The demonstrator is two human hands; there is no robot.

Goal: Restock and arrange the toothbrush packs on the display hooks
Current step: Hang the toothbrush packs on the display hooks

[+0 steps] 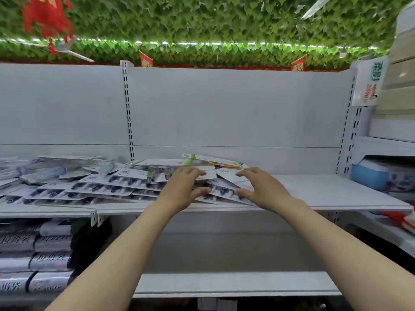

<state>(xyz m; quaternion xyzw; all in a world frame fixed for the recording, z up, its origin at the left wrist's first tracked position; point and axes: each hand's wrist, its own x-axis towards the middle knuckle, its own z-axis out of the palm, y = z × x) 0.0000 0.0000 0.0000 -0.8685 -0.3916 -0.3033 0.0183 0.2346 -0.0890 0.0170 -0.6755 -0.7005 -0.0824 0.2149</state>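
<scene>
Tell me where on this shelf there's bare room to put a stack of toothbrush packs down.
The shelf is bare to the right of the right hand, as far as the slotted upright and the blue box. The lower shelf also shows bare surface. Left of the left hand it is crowded: toothbrush packs overlap to the frame's edge.

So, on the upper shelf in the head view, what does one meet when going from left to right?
Spread toothbrush packs → left hand on the pile → right hand on the pile's right edge → bare shelf → slotted upright → blue box.
</scene>
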